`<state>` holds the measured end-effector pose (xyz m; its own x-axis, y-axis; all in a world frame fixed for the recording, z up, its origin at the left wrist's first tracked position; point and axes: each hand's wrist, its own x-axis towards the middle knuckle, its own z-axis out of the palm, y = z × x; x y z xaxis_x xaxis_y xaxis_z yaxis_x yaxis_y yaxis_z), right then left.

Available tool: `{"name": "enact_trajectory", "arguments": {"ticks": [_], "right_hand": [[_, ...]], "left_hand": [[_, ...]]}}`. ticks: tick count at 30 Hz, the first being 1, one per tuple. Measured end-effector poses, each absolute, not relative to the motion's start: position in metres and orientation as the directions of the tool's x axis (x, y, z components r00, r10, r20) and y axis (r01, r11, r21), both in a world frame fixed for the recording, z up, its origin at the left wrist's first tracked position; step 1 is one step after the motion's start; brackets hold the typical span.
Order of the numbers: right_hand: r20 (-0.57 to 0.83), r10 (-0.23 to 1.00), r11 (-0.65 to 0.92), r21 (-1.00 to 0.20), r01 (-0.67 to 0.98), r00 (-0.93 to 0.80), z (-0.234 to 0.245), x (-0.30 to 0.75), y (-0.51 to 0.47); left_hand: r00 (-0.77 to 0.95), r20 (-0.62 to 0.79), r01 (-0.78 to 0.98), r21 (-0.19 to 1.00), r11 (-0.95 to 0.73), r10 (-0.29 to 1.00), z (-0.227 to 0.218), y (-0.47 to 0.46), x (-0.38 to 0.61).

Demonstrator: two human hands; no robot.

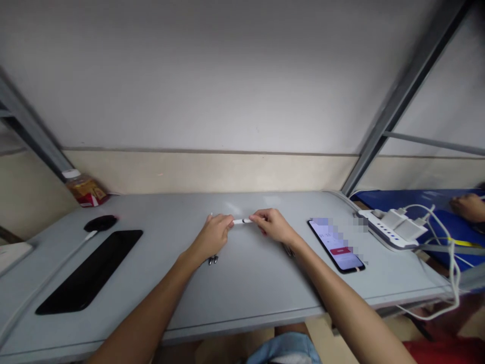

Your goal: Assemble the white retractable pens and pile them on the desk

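Observation:
Both hands meet above the middle of the grey table, at either end of a slim white pen [237, 221] with a dark band around it. My left hand [215, 232] is closed on the pen's left end. My right hand [271, 224] pinches its right end between thumb and fingers. The pen lies roughly level, and most of its length is hidden in the fingers. Beside my left wrist, small dark metallic tips [213, 260] stick out on the tabletop. Partly covered by my right wrist are more small pieces [288, 250], too hidden to name.
A lit phone [337, 246] lies right of my arm, near a white power strip [386, 231] with cables. At left are a black slab [91, 273], a round black charger [100, 223] and a bottle [85, 188]. Another person's hand [469, 208] rests over the blue table [439, 202].

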<state>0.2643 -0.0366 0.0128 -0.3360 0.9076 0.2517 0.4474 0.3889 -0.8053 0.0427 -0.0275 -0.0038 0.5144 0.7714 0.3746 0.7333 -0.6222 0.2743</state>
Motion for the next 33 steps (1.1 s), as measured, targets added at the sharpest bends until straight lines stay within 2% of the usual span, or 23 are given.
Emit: {"name": "enact_trajectory", "arguments": {"ticks": [2,5,8,11,17,19,22,28,33], "right_hand": [[0.200,0.925,0.298,-0.909,0.291,-0.323,0.014,0.265,-0.035],[0.208,0.937,0.222,-0.975,0.016,-0.282,0.014,0.263,-0.032],[0.154,0.963,0.089,-0.955,-0.282,-0.220,0.014,0.261,-0.030],[0.050,0.981,-0.046,-0.882,-0.469,-0.190,0.016,0.266,-0.028],[0.085,0.979,-0.033,-0.832,-0.554,-0.185,0.018,0.282,-0.026],[0.085,0.978,-0.035,-0.834,-0.551,-0.189,0.018,0.283,-0.026],[0.091,0.979,-0.022,-0.841,-0.540,-0.182,0.019,0.281,-0.027],[0.098,0.973,-0.036,-0.831,-0.555,-0.210,0.019,0.278,-0.028],[0.095,0.976,-0.028,-0.836,-0.548,-0.196,0.020,0.279,-0.028]], "left_hand": [[0.524,0.357,0.705,0.328,-0.629,0.773,0.000,-0.032,0.047],[0.574,0.340,0.622,0.411,-0.666,0.745,0.007,-0.041,0.052],[0.605,0.334,0.587,0.425,-0.689,0.723,0.008,-0.043,0.053],[0.551,0.374,0.650,0.368,-0.665,0.746,0.004,-0.038,0.050],[0.416,0.418,0.853,0.127,-0.506,0.807,-0.004,-0.025,0.039],[0.379,0.432,0.888,0.080,-0.454,0.818,-0.006,-0.024,0.037],[0.352,0.426,0.896,0.104,-0.432,0.833,-0.009,-0.023,0.035],[0.426,0.342,0.844,0.184,-0.504,0.837,-0.017,-0.021,0.031],[0.392,0.243,0.865,0.230,-0.446,0.887,-0.020,-0.020,0.029]]}}
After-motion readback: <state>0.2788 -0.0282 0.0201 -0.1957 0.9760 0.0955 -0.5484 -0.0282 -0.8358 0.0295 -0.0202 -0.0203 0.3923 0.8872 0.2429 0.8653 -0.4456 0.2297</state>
